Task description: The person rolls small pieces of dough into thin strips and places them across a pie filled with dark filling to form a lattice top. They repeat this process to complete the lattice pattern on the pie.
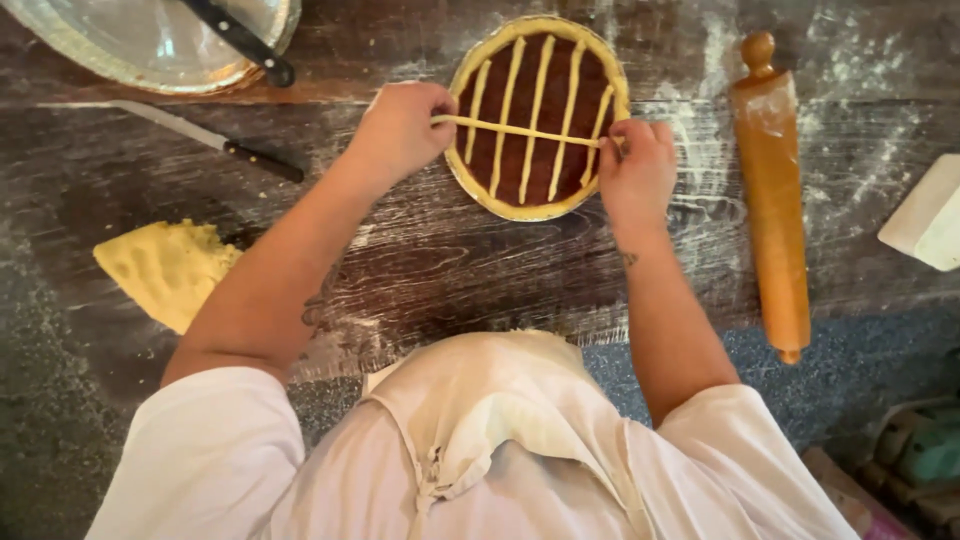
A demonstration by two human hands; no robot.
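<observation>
Left hand (pixel 402 128) and right hand (pixel 636 172) are pinched on opposite ends of one dough strip (pixel 515 131). The strip is stretched across the tart (pixel 538 115), long axis side to side, slightly lower at the right end, crossing five strips already laid running away from the person. The tart is set on a floured wooden table (pixel 450 260). A rolling pin (pixel 772 195) lies just right; a knife (pixel 205 138) and a yellow dough slab (pixel 168 268) lie left.

Your dark, flour-dusted wooden table (pixel 430 260) carries the tart (pixel 537 115), with a rolling pin (pixel 772 190) to its right, a knife (pixel 210 140) and yellow dough slab (pixel 165 270) to its left, and perhaps a glass dish (pixel 130 45) at its upper left.
</observation>
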